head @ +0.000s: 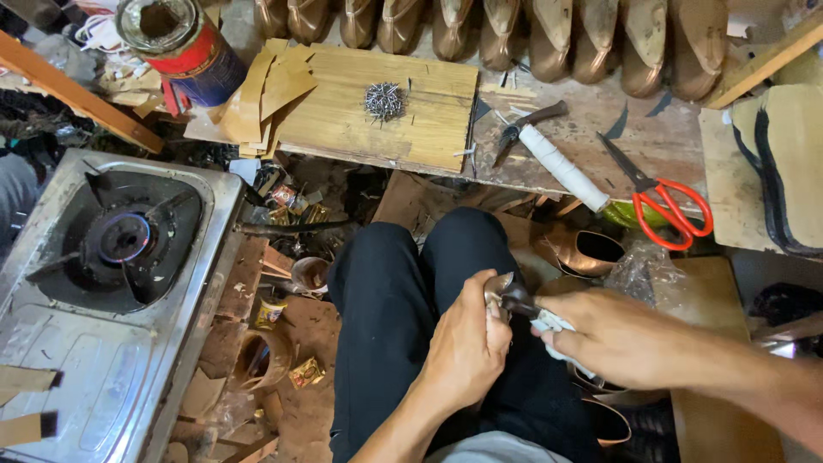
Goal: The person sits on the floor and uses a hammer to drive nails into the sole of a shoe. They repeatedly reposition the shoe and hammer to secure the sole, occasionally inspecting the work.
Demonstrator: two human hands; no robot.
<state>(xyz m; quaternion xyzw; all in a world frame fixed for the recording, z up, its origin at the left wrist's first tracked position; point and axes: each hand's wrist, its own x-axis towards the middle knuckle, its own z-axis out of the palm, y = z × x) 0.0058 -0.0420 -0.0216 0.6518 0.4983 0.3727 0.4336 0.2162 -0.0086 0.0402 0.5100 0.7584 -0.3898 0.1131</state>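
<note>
My left hand (467, 343) clamps the shoe piece (497, 287), right hand (613, 336) grips the tool (517, 300); a slip could nick fingers.

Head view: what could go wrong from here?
The lit gas burner burns unattended beside the person's knee, near cardboard scraps. The dark metal tool in the right hand works close to the left hand and might slip into its fingers.
</note>
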